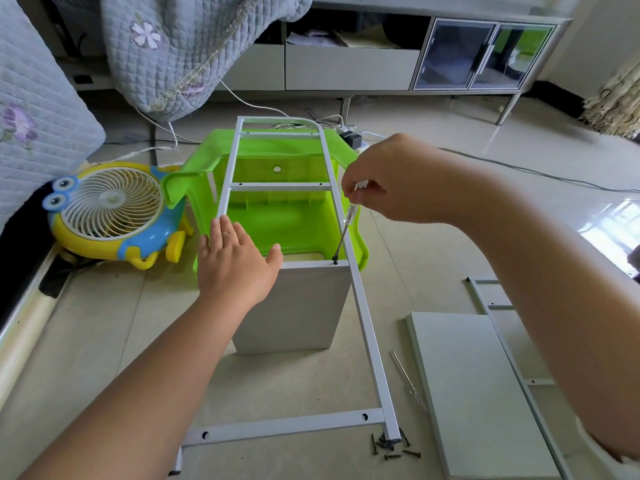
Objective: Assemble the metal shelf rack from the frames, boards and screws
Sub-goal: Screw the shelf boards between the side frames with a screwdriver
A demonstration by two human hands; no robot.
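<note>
Floor | frame runs lengthwise away | right hand grips screwdriver (tip down) | left hand flat, empty

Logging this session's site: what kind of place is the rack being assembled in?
Most likely a home bedroom or living room, working on the tiled floor: a quilted bed cover at left, a low cabinet with glass doors along the wall, and a cartoon-shaped fan.

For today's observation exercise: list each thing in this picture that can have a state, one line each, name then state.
Left hand: open, pressing flat on the board.
Right hand: shut on the screwdriver.
Screwdriver: tilted, tip on a screw.
Board: on edge under the frame.
Frame: lying across the green stool.
Green stool: upturned.
Loose screws: piled on floor.
Second board: flat, unattached.
</note>
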